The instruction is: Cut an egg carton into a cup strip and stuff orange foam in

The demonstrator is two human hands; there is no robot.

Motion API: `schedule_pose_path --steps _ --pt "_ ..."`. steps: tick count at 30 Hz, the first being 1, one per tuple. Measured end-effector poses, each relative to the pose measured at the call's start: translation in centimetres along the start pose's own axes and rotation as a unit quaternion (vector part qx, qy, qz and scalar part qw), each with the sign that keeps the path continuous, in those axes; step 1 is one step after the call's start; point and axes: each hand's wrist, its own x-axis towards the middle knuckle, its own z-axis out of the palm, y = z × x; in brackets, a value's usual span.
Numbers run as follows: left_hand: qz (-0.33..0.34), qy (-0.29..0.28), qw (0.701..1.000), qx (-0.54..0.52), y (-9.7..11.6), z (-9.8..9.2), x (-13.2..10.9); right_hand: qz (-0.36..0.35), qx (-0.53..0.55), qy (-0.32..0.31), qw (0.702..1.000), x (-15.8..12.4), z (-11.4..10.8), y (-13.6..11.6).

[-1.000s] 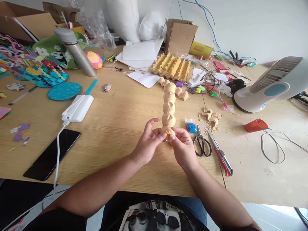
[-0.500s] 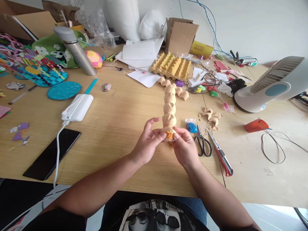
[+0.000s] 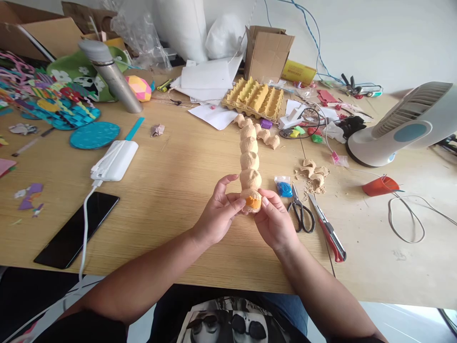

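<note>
Both hands hold the near end of a pale orange egg-carton strip [image 3: 249, 159], a row of several bumps pointing away from me. An orange clay-like patch [image 3: 253, 202] covers part of its nearest bump. My left hand [image 3: 220, 212] grips that end from the left, thumb by the patch, index finger raised. From the right, my right hand [image 3: 276, 216] pinches the same bump with thumb and fingers. Right of the hands lie black-handled scissors [image 3: 301, 212], a small bag of blue clay [image 3: 284, 186] and a red utility knife [image 3: 330, 232].
Behind the strip are a yellow egg tray [image 3: 254, 99], another pale orange carton piece [image 3: 268, 138] and a cardboard box [image 3: 268, 52]. Carton scraps [image 3: 314, 174], an orange cup [image 3: 380, 186] and a white fan [image 3: 400, 124] stand right. A phone [image 3: 76, 231] and power bank [image 3: 114, 160] lie left.
The near end of the strip has tipped up slightly, and more of the orange patch shows. My right thumb has drawn back a little to the right off the patch.
</note>
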Motion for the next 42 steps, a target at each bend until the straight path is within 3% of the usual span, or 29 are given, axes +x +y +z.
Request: schedule_pose_path --steps 11,21,35,42 --pt "-0.01 -0.034 0.999 -0.014 0.0 -0.11 0.09 0.011 0.015 -0.014 1.0 -0.14 0.08 -0.2" --pt "-0.016 -0.005 1.0 -0.024 0.29 -0.08 0.27 0.023 -0.006 -0.022 0.999 0.07 -0.28 -0.4" --pt "0.019 -0.006 0.999 0.05 0.1 -0.42 0.02 -0.046 -0.117 -0.05 0.991 -0.13 0.26 -0.4" --pt "0.036 -0.015 0.996 0.077 -0.18 -0.48 -0.12 -0.071 -0.154 -0.031 0.985 -0.27 0.31 -0.21"
